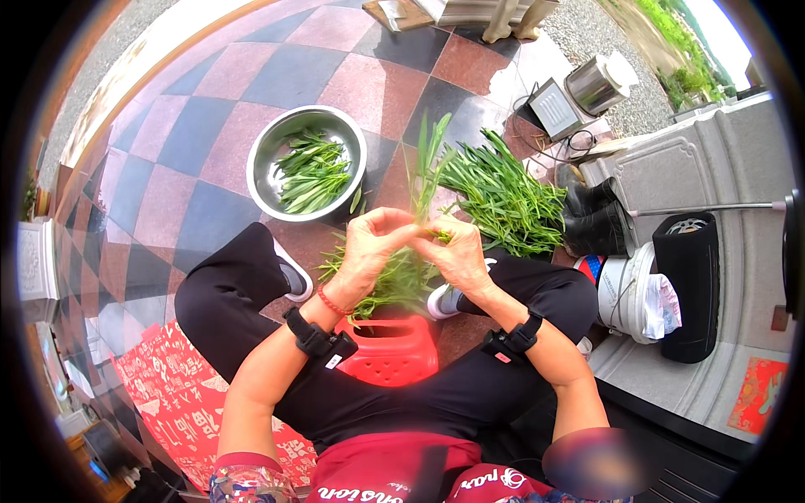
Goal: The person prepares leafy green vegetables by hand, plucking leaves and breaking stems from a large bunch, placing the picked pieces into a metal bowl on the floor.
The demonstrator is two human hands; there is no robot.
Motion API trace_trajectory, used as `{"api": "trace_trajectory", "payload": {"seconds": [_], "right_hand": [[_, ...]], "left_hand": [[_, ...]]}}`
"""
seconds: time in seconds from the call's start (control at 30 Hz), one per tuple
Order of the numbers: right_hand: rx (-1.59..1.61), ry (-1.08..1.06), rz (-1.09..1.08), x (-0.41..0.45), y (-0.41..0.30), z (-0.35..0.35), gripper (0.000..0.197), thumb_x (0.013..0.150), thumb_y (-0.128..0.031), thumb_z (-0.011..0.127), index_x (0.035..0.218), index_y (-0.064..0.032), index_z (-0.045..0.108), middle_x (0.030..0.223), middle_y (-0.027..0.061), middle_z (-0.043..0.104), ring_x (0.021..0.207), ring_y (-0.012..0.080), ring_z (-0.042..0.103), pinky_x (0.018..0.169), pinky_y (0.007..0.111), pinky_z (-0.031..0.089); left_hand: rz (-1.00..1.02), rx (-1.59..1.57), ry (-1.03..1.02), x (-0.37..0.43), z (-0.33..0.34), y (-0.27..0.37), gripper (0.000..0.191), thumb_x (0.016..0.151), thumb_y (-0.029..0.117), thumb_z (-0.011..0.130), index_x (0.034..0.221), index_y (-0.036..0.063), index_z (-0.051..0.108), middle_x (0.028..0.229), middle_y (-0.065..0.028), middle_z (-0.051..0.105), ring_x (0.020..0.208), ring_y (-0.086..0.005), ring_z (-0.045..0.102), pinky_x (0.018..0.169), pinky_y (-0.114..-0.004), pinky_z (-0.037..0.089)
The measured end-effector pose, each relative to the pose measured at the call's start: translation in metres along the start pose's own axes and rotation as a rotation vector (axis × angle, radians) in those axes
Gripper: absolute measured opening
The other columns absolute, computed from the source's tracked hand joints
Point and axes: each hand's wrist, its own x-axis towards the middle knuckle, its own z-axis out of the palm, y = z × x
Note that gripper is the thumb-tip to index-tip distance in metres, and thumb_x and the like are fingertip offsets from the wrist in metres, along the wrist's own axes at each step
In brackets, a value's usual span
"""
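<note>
My left hand (377, 242) and my right hand (456, 248) meet in front of me, fingertips pinching the stems of a leafy green vegetable sprig (427, 170) that stands upright between them. Both hands are closed on it. Beyond my right hand lies a large pile of long-leaved greens (509, 195) on the tiles. Farther off to the left, a round stainless steel basin (253, 157) holds picked leaves (314, 173). Under my hands, more loose greens (390, 289), partly blurred, lie beside a red plastic stool (390, 361) between my legs.
Black rubber boots (597, 217) stand right of the pile. Beyond them are a metal appliance (556, 110) with a cord and a steel pot (594, 85). Near my right knee are a white bucket (619, 292) and a black cylindrical speaker (688, 295). A red patterned sheet (170, 383) lies at left.
</note>
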Motion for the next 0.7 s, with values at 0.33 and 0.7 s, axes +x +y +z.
{"api": "trace_trajectory", "payload": {"seconds": [0.33, 0.7], "right_hand": [[-0.017, -0.005, -0.014, 0.002, 0.014, 0.004, 0.018, 0.071, -0.017, 0.071, 0.082, -0.0038, 0.066, 0.066, 0.0132, 0.057, 0.058, 0.0271, 0.056, 0.053, 0.034, 0.042], [-0.196, 0.218, -0.199, 0.024, 0.002, -0.026, 0.010, 0.069, -0.003, 0.068, 0.077, -0.0048, 0.064, 0.071, 0.0077, 0.058, 0.063, 0.0230, 0.058, 0.057, 0.031, 0.046]], "left_hand": [[-0.020, -0.122, 0.018, 0.010, -0.001, -0.016, 0.016, 0.077, 0.001, 0.066, 0.091, 0.0015, 0.059, 0.084, -0.0050, 0.064, 0.076, -0.0105, 0.060, 0.072, -0.023, 0.049], [-0.052, 0.000, 0.036, 0.012, -0.009, -0.015, 0.018, 0.072, -0.001, 0.069, 0.087, 0.0019, 0.058, 0.084, -0.0059, 0.064, 0.079, -0.0120, 0.062, 0.073, -0.023, 0.049]]}}
